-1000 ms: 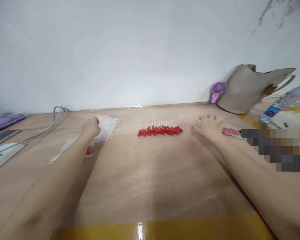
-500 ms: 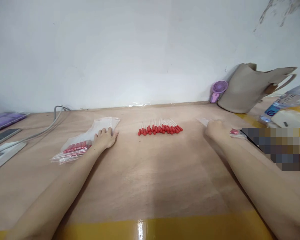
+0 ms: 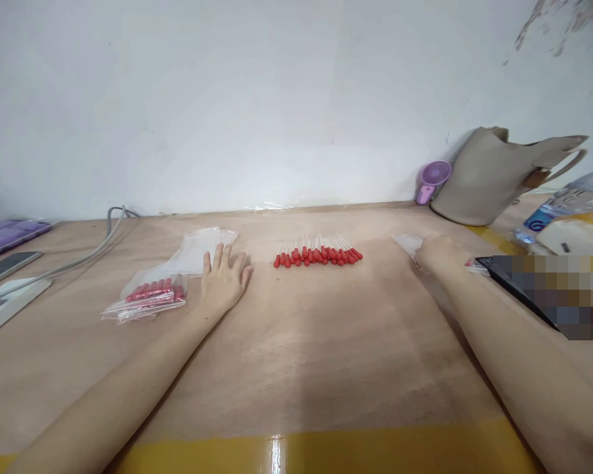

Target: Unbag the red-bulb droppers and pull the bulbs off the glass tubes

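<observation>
- Head view: the left hand [image 3: 225, 280] lies palm down on the pale wooden desk [image 3: 296, 355], left of its middle. Its fingers [image 3: 218, 255] are spread wide and hold nothing; the tips touch the near edge of a flat, empty clear plastic bag [image 3: 200, 247].
- The right hand [image 3: 437, 250] rests toward the desk's right edge on another clear plastic bag [image 3: 406, 242]. Its fingers are curled under, and I cannot tell whether they pinch the film.
- The film looks light, limp and slippery, likely to slide under a flat palm. A pinch at a corner or the open edge seems the surest hold.
- Beside the left wrist lies one sealed clear packet of red-tipped sticks [image 3: 151, 295].
- One row of loose thin white sticks with red tips [image 3: 319, 253] lies between the hands, toward the far edge. There are roughly twenty; an exact count is not possible.
- In the far right corner stand one beige handbag [image 3: 479, 178], one small purple fan [image 3: 432, 176] and one water bottle [image 3: 568, 201].
</observation>
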A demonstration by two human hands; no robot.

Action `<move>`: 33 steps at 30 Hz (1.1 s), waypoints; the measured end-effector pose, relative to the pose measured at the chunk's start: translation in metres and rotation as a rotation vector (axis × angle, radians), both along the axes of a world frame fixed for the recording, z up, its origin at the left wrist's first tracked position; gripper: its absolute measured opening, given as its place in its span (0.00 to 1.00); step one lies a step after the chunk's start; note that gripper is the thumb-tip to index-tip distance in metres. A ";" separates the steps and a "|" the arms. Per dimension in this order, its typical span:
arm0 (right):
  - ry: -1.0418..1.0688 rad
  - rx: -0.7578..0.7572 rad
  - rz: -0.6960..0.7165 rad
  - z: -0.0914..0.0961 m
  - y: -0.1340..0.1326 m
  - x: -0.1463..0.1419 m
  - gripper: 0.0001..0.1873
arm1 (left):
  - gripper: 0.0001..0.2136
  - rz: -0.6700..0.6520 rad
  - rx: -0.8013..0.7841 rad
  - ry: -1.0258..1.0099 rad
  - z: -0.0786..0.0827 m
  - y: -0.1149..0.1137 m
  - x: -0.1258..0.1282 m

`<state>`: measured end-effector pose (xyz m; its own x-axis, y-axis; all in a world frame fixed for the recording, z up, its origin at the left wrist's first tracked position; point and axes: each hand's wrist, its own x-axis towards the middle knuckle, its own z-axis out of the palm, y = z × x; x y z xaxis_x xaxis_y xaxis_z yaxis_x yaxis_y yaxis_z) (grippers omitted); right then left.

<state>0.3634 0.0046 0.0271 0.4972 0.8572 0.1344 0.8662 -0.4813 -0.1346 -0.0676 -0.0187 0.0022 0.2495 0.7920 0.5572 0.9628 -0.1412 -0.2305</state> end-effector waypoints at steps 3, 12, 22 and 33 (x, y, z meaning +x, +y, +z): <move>-0.006 -0.010 -0.066 -0.002 -0.002 0.002 0.19 | 0.18 -0.025 -0.027 -0.008 0.000 -0.011 0.004; -0.152 0.442 0.029 0.030 -0.015 -0.012 0.15 | 0.18 -0.083 -0.020 -0.118 0.007 -0.014 0.003; 0.722 0.414 0.719 0.064 -0.053 -0.114 0.05 | 0.18 -0.316 -0.146 -0.644 0.039 -0.030 0.022; 1.296 -0.369 1.133 -0.003 -0.040 -0.201 0.13 | 0.09 -0.657 -0.124 -0.572 0.038 -0.050 0.045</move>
